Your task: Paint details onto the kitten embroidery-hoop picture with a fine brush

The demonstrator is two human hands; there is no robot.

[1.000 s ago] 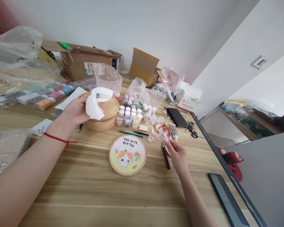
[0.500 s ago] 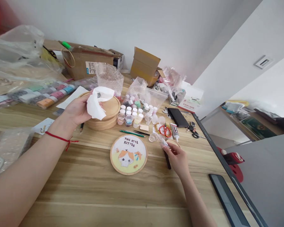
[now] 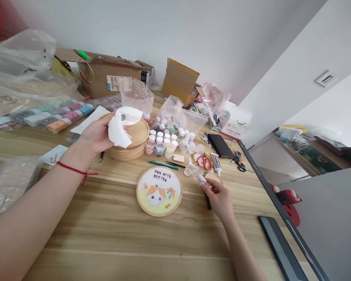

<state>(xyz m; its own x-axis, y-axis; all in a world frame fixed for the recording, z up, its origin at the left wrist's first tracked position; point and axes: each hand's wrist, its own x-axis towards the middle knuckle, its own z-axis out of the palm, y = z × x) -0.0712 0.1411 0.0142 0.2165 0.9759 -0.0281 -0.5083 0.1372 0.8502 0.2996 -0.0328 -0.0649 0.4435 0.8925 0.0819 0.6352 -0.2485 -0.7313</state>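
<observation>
My left hand (image 3: 97, 133) is closed on a crumpled white tissue (image 3: 119, 132) with a dark grey patch, held over a stack of round wooden pieces (image 3: 128, 153). Between the fingers of my right hand (image 3: 219, 195) is a small clear vial (image 3: 202, 179) with printing on it, low over the table. Under that hand lie a dark stick-like tool (image 3: 208, 201) and a round wooden piece (image 3: 215, 178), both partly covered. A round hoop picture (image 3: 159, 192) with an orange and white kitten lies flat between my hands.
Small white-lidded jars (image 3: 167, 137) stand behind the hoop, near green and black pencils (image 3: 165, 165). Red-handled scissors (image 3: 204, 162), a glue tube (image 3: 216, 164) and a black case (image 3: 220, 145) lie to the right. Cardboard boxes (image 3: 101, 76) and plastic bags line the wall.
My right hand and the vial have shifted very slightly. Both hands keep their hold, and the other things stay in place.
</observation>
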